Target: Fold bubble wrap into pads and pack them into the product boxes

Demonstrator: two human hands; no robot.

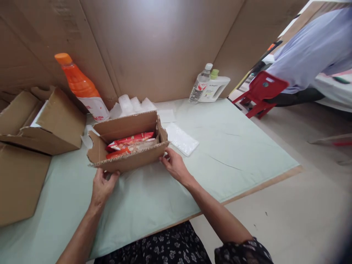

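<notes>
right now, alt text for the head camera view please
Both hands, left hand and right hand, grip the near wall of a small open cardboard box holding red packets on a pale green table.

Both hands held the small cardboard box (129, 146): the left hand (103, 185) at its near-left corner, the right hand (173, 164) at its near-right corner; red packets (130, 142) lay inside it.

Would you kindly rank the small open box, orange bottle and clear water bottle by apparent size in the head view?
1. small open box
2. orange bottle
3. clear water bottle, though it stands farther back, so true size is unsure.
</notes>
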